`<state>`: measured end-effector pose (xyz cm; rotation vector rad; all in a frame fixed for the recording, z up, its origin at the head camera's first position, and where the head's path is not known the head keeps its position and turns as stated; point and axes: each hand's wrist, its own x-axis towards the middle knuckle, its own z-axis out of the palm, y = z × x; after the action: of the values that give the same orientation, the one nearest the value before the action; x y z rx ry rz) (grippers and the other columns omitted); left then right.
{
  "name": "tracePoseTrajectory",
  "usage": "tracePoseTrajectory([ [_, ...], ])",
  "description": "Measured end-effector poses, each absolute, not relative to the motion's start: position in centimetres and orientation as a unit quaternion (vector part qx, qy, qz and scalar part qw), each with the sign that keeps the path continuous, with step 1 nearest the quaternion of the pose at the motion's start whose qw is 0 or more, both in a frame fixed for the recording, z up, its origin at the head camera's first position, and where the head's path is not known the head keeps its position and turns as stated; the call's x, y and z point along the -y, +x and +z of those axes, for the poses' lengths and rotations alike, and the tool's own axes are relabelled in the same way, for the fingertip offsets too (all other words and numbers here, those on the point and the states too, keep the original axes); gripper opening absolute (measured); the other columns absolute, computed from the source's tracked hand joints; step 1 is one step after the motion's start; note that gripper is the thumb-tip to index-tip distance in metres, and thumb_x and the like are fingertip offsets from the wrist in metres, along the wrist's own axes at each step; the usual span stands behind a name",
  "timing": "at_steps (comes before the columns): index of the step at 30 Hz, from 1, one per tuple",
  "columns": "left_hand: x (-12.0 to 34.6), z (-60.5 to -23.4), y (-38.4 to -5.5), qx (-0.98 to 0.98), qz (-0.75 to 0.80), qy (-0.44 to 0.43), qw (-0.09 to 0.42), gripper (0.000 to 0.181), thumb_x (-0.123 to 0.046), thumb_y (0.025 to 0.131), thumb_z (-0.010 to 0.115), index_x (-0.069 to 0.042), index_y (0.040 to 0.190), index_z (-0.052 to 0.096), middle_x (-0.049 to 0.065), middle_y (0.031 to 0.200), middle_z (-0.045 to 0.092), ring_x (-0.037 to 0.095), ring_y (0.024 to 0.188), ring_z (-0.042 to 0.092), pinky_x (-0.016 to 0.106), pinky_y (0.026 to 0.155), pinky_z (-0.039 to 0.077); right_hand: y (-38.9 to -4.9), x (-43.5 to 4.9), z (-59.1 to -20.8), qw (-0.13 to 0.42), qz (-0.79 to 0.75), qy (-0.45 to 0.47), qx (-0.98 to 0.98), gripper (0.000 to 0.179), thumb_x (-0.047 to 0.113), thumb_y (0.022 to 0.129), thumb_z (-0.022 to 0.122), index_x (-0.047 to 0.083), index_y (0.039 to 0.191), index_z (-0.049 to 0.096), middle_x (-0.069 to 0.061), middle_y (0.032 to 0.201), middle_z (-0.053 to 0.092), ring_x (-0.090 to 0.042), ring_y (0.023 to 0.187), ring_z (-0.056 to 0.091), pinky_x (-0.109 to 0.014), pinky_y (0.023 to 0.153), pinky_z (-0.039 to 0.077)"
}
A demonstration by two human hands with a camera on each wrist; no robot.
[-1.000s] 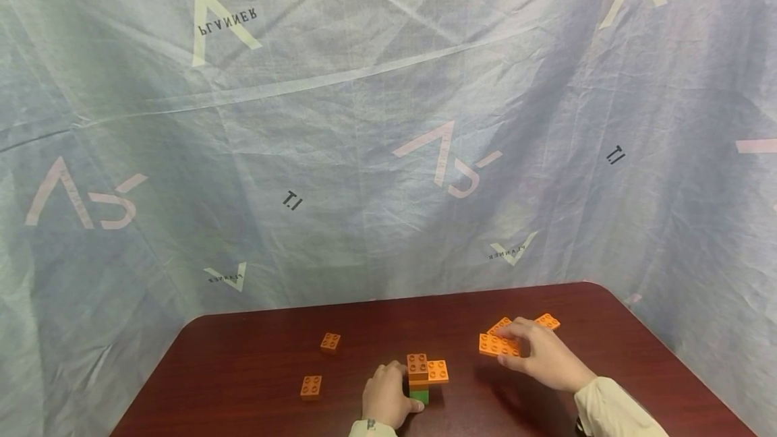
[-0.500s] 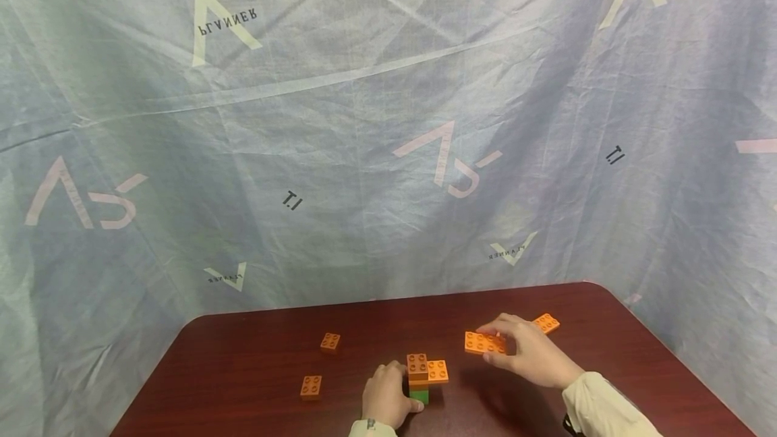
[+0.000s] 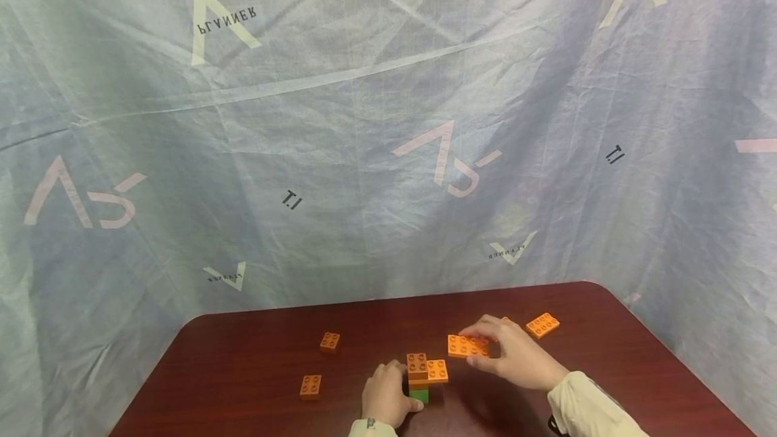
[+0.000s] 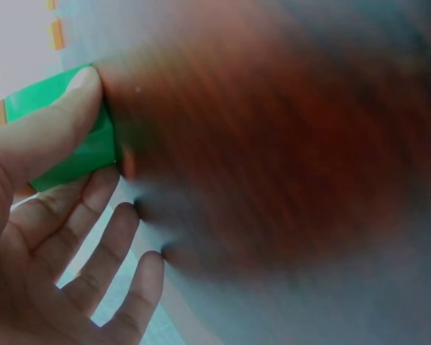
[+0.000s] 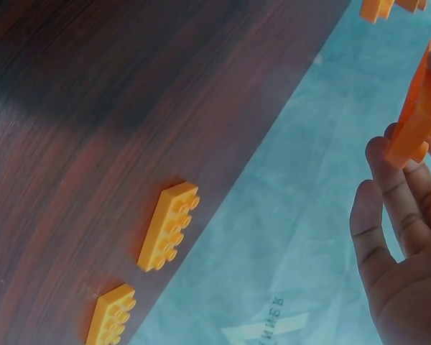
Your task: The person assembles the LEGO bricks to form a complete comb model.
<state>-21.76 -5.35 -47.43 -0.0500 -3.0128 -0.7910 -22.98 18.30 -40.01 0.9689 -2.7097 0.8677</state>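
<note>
My left hand (image 3: 384,395) grips a small toy brick stack near the front middle of the table. The stack has a green brick (image 3: 419,396) at its base, a light orange flat brick (image 3: 438,370) jutting out to the right, and a darker orange brick (image 3: 417,365) on top. In the left wrist view the thumb lies across the green brick, with fingertips at its other side. To the right, my right hand (image 3: 516,354) pinches a flat orange eight-stud brick (image 3: 459,345) between thumb and fingers, studs up, above the table. Its right end is hidden by the hand.
Two four-stud orange bricks, one farther back (image 3: 330,342) and one nearer (image 3: 311,387), lie to the left. Beyond my right hand lies a flat orange brick (image 3: 543,324); another (image 3: 506,320) is mostly hidden by the hand. A printed cloth (image 3: 364,120) hangs behind the table (image 3: 243,369).
My right hand has moved left with the flat orange brick, closer to the stack. The flat brick at the far right is now uncovered. My left hand stays in place.
</note>
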Motion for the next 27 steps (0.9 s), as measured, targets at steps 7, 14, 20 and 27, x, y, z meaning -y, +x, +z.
tracePoseTrajectory([
  [7,5.3,-47.2,-21.6,0.965,-0.259,-0.016,0.020,0.048,-0.029,0.054,0.087,-0.008,0.092,0.066,-0.003,0.081,0.056,0.021,0.077,0.053,0.046,0.071,0.045,-23.0,-17.2,-40.0,0.061,0.304,0.344,0.886,0.037,0.041,0.085,0.060,0.019,0.115,0.061,0.012,0.101,0.054,-0.004,0.082,0.051,-0.032,0.070,0.045],
  [14,5.3,-47.2,-21.6,0.964,-0.263,-0.018,0.021,0.048,-0.029,0.053,0.087,-0.008,0.091,0.066,-0.003,0.078,0.055,0.020,0.076,0.052,0.046,0.070,0.044,-23.0,-16.2,-40.0,0.060,0.304,0.362,0.879,0.035,0.036,0.085,0.063,0.017,0.115,0.062,0.012,0.101,0.055,-0.003,0.082,0.052,-0.032,0.071,0.047],
  [20,5.4,-47.3,-21.6,0.964,-0.265,-0.020,0.021,0.047,-0.029,0.053,0.087,-0.009,0.091,0.066,-0.004,0.078,0.054,0.021,0.076,0.052,0.046,0.071,0.044,-23.0,-15.5,-39.7,0.057,0.298,0.376,0.876,0.034,0.032,0.084,0.065,0.018,0.115,0.062,0.011,0.101,0.056,-0.004,0.083,0.052,-0.029,0.070,0.047],
  [27,5.5,-47.3,-21.8,0.963,-0.269,-0.020,0.004,0.048,-0.030,0.055,0.086,-0.008,0.093,0.066,-0.001,0.082,0.057,0.023,0.079,0.054,0.049,0.071,0.044,-23.1,-14.7,-39.6,0.059,0.291,0.390,0.872,0.033,0.029,0.083,0.066,0.018,0.114,0.062,0.011,0.103,0.059,-0.005,0.088,0.055,-0.030,0.074,0.048],
])
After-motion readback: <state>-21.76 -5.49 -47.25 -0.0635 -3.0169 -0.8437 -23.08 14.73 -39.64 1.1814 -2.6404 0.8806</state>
